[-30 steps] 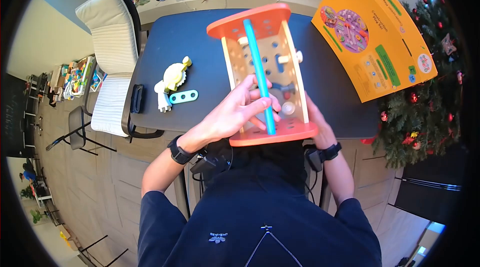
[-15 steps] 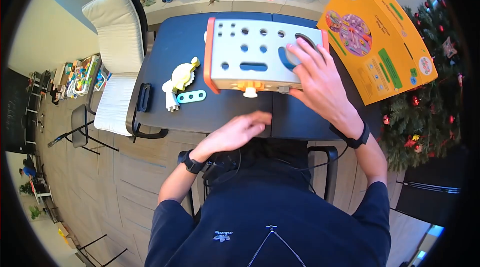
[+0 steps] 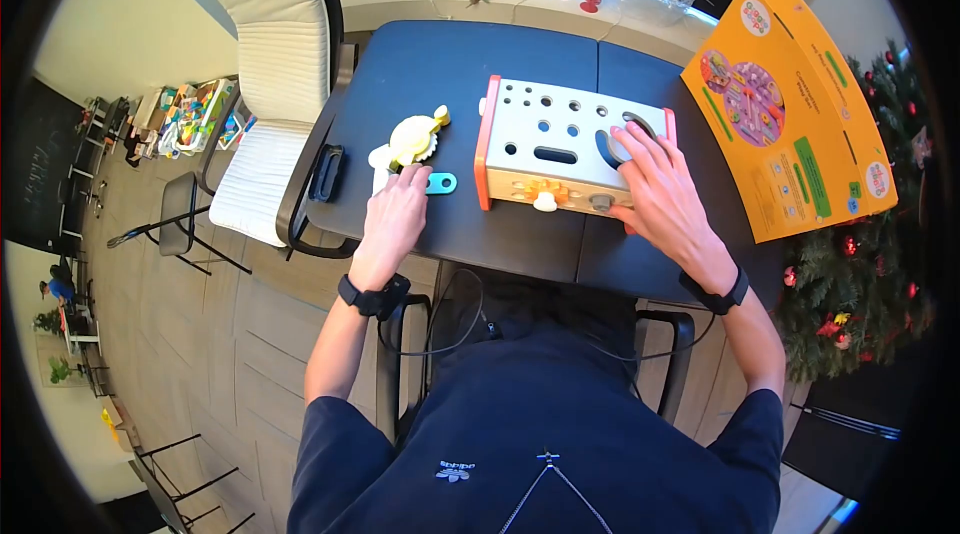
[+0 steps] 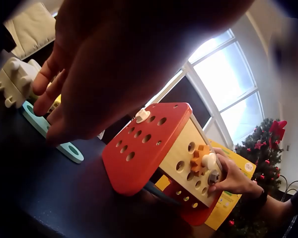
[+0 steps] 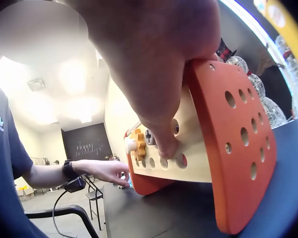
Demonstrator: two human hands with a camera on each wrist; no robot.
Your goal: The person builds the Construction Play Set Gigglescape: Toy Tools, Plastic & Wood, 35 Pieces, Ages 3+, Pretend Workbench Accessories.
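A toy workbench (image 3: 522, 124) with a pale perforated top and red-orange ends stands on the table. My right hand (image 3: 665, 204) holds its right front edge, fingers over the top and thumb against the wooden side. An orange gear (image 3: 545, 186) with a white bolt and a grey bolt (image 3: 601, 203) sit on that side. My left hand (image 3: 393, 224) is at a teal strip (image 3: 434, 184) with holes, covering part of it. In the left wrist view, its fingertips (image 4: 42, 84) hang right over the strip. A pale yellow toothed piece (image 3: 412, 141) and a white piece (image 4: 12, 82) lie just beyond.
A large yellow box (image 3: 790, 124) stands at the table's right, with a decorated tree (image 3: 850, 294) behind it. A cushioned chair (image 3: 265, 84) is on the left, near a black tray-like object (image 3: 327, 174). Lit ornaments line the far ledge.
The workbench, held tilted by both hands with its open side and blue rod showing, is now set down top up. My left hand has let go and moved left to the teal strip.
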